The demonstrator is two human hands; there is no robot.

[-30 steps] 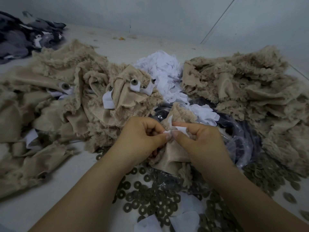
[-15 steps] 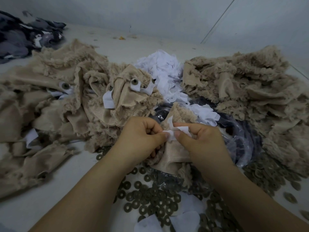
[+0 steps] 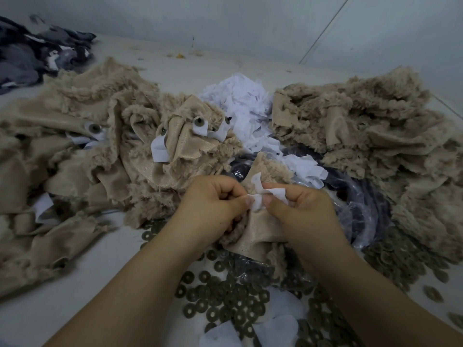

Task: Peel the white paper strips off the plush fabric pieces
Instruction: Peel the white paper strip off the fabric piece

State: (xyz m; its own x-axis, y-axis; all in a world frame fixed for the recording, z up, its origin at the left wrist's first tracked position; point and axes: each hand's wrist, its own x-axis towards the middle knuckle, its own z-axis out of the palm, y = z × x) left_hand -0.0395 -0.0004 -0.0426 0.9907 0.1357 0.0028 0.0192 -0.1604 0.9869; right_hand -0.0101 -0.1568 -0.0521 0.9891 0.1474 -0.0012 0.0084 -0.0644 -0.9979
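Observation:
A small beige plush fabric piece (image 3: 253, 234) sits between my two hands at the centre of the view. My left hand (image 3: 213, 206) grips its left side, thumb tip against a white paper strip (image 3: 258, 194). My right hand (image 3: 303, 209) pinches that strip, whose loose end curls over its fingers. To the left lies a heap of plush pieces (image 3: 105, 151) with white strips and round eye studs on them. Another heap of plush pieces (image 3: 363, 136) lies at the right.
A mound of torn white paper strips (image 3: 245, 111) lies behind my hands. Several dark ring washers (image 3: 225, 296) cover the table near me, beside a clear plastic bag (image 3: 360, 209). Dark grey fabric (image 3: 37, 51) lies at the far left, and white fabric cutouts (image 3: 275, 329) at the bottom.
The white strip has lifted further off the plush piece, with more loose paper curling between my thumbs. Both hands stay in nearly the same place.

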